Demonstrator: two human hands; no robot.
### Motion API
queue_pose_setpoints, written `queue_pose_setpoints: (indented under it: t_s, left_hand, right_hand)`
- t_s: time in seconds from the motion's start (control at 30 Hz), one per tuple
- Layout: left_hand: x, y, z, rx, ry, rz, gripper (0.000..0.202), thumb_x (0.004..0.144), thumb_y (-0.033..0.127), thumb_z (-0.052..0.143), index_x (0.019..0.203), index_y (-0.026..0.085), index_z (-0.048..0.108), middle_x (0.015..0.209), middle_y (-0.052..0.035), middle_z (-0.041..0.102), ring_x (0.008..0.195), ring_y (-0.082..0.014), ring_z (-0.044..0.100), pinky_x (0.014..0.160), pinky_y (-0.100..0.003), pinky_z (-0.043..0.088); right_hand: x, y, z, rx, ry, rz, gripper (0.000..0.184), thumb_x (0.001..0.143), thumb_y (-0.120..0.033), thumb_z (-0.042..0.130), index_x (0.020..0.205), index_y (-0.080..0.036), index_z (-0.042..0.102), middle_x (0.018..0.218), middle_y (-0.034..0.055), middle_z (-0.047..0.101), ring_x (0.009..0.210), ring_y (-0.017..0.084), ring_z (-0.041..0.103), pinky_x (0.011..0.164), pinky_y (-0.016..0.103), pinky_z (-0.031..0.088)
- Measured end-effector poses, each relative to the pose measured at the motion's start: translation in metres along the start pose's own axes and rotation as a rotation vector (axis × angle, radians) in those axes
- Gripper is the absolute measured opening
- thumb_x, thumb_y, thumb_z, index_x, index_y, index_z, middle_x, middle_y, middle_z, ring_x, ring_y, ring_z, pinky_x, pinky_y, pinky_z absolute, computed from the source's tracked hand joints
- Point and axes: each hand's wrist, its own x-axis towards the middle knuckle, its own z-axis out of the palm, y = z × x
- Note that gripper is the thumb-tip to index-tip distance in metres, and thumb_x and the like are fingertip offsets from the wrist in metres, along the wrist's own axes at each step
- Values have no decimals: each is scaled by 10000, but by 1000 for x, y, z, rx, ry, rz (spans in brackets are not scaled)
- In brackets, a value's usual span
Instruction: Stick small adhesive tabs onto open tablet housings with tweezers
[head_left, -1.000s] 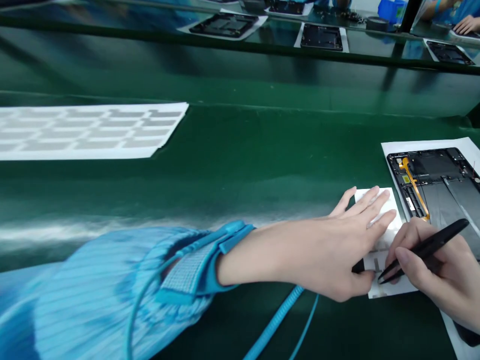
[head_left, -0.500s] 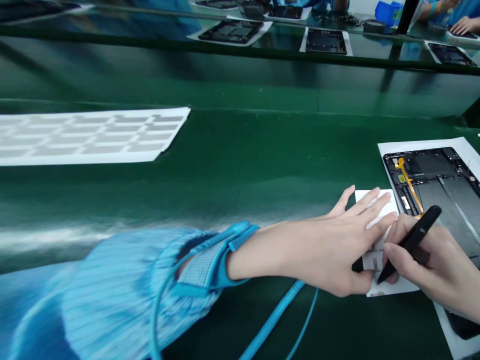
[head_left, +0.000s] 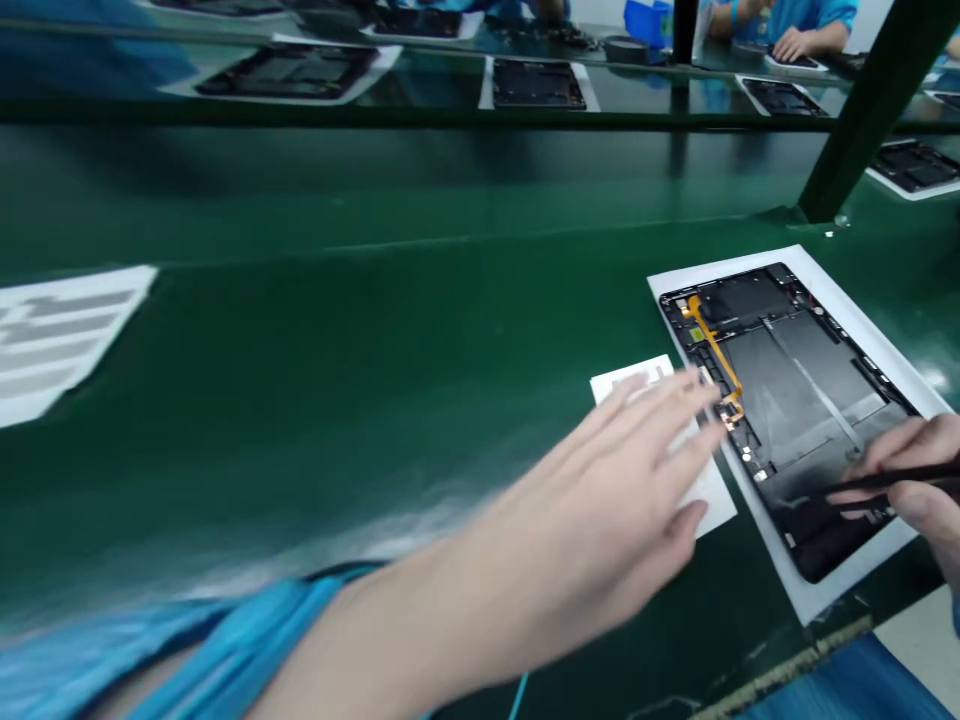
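Observation:
My left hand (head_left: pixel 607 500), blurred by motion, has its fingers stretched out over a small white sheet (head_left: pixel 716 505) and covers much of it. Black tweezers (head_left: pixel 889 480) are held in my right hand (head_left: pixel 930 500) at the right edge, their tips over the lower part of an opened tablet (head_left: pixel 795 400). Whether the tips grip anything is too blurred to tell. An orange flex cable (head_left: pixel 716 350) runs along the tablet's left side. White paper (head_left: pixel 780 570) lies under the tablet.
A white sheet with grey strips (head_left: pixel 71 340) lies at the left on the green table (head_left: pixel 337 380). Behind, a raised shelf carries several opened tablets (head_left: pixel 536 85). A green post (head_left: pixel 862 130) stands at back right. Another person's hand (head_left: pixel 799 42) shows beyond.
My right hand has lifted the tweezers off the small sheet and moved right, over the tablet. My left hand stays over the sheet. The view has swung right.

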Motion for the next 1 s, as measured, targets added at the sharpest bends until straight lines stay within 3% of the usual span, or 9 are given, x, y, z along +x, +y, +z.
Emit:
queue_pose_setpoints:
  t_s: [0.07,0.13,0.27,0.43,0.57,0.73,0.83,1.0]
  left_hand:
    - [5,16,9,-68,92,106,313,993,126,348,1003,83,658,987,-107,669,953,-223,600,908,-351,479]
    - [10,29,17,-116,78,192,334,995,111,345,909,96,667,811,-58,648,789,-196,574,780,-315,497]
    - [13,34,27,-128,29,260,347,989,88,332,897,77,667,860,-75,657,839,-221,573,787,-342,486]
    - [14,29,25,-173,-2,246,326,983,73,345,968,51,670,893,-85,662,872,-232,566,807,-343,472]
    - [14,29,28,-198,12,253,327,982,72,357,938,58,681,886,-78,661,875,-228,559,810,-337,465]
    - [13,28,33,-221,24,268,339,983,67,355,921,57,688,860,-77,666,856,-227,562,810,-338,460]
    - [14,27,31,-224,23,258,330,981,68,362,926,54,688,868,-81,668,868,-233,565,811,-343,463]
    - [14,26,29,-220,35,265,319,980,73,374,931,56,689,858,-78,666,846,-230,565,800,-345,465]
  right_hand:
    - [-22,11,4,20,166,90,105,894,-236,647,790,-220,647,785,-9,667,656,114,691,622,145,593]
    - [-38,18,14,63,284,138,114,880,-218,658,772,-209,625,723,-6,674,562,124,671,549,174,588]
    - [-51,21,30,67,415,136,131,841,-164,683,742,-209,609,663,0,665,525,141,646,484,201,554]
    - [-50,18,34,41,371,109,153,823,-136,687,720,-220,611,652,-11,677,525,135,644,457,197,510]
    - [-52,12,42,64,493,243,176,837,-208,681,683,-233,599,633,-22,646,494,124,593,430,219,444]
    - [-54,13,45,72,394,167,186,819,-184,696,665,-236,605,641,-49,664,438,92,563,390,200,412]
    - [-56,15,45,60,462,228,179,826,-197,691,673,-233,606,645,-34,662,418,98,541,382,223,395]
    - [-60,20,44,65,464,200,134,824,-176,692,726,-242,628,633,-25,671,433,120,565,363,225,393]
